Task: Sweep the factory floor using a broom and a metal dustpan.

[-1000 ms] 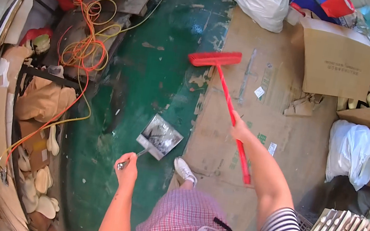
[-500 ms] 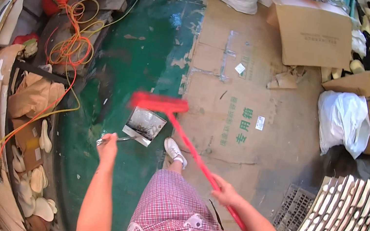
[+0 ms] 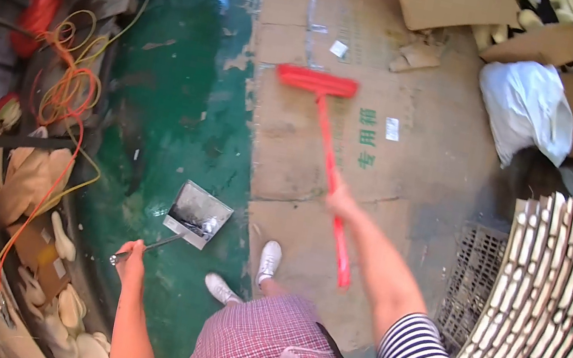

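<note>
My right hand [image 3: 345, 202] is wrapped round the handle of a red broom [image 3: 317, 81]. The broom's wide head is over the flattened cardboard [image 3: 285, 140] that covers the floor; I cannot tell whether it touches. My left hand [image 3: 132, 256] grips the end of the thin metal handle of a dustpan [image 3: 201, 211]. The dustpan is a grey metal scoop over the green floor [image 3: 168, 66], left of my white shoes, with some dark debris inside.
Along the left, a low bench holds tangled orange and yellow hoses [image 3: 74, 76] and a red bag [image 3: 37, 16]. At right stand a white sack [image 3: 528, 114], a dark plastic crate [image 3: 474, 277] and stacked rows of pale sole-shaped pieces [image 3: 542, 293]. A large cardboard box [image 3: 451, 5] lies at the back.
The broom has swung away from above the dustpan, forward and right over the cardboard. My view has shifted forward and right, and both shoes now show. Both hands keep their grips.
</note>
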`<state>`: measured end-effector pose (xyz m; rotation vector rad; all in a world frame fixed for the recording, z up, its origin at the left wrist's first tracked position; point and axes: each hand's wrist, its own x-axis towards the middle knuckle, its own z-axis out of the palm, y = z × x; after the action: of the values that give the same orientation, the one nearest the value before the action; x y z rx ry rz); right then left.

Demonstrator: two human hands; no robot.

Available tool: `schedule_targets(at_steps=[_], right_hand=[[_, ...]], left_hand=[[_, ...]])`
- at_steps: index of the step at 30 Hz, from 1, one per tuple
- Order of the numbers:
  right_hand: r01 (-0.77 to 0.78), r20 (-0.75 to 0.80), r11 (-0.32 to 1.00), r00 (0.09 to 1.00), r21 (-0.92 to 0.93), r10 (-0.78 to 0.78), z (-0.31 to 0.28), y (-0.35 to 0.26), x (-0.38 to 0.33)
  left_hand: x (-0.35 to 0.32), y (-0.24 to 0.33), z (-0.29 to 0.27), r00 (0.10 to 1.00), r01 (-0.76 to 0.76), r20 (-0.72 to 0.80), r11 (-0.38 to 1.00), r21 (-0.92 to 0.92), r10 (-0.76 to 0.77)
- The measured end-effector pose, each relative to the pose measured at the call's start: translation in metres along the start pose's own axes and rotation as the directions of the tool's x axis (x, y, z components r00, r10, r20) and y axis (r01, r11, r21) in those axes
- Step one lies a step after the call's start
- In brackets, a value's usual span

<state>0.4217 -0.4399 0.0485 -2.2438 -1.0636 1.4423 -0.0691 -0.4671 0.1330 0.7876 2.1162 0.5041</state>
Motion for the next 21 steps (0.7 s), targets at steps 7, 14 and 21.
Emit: schedule_targets(at_steps=[7, 14, 21], right_hand=[[0.093, 0.461, 0.995, 0.885, -0.040, -0.064, 0.111, 0.022, -0.250], [0.101, 0.503, 0.992, 0.855, 0.073, -0.124, 0.098, -0.045, -0.259], [-0.062, 0.274, 0.973, 0.954, -0.223, 0.124, 0.161, -0.138, -0.081]], left_hand=[[0.009, -0.016, 0.005, 0.992, -0.123, -0.019, 0.973, -0.193, 0.122], [-0.057, -0.079, -0.077, 0.997, -0.029, -0.075, 0.980, -0.197, 0.014], [-0.154, -0.172, -0.135, 0.971, 0.086, -0.160, 0.888, -0.451, -0.175]])
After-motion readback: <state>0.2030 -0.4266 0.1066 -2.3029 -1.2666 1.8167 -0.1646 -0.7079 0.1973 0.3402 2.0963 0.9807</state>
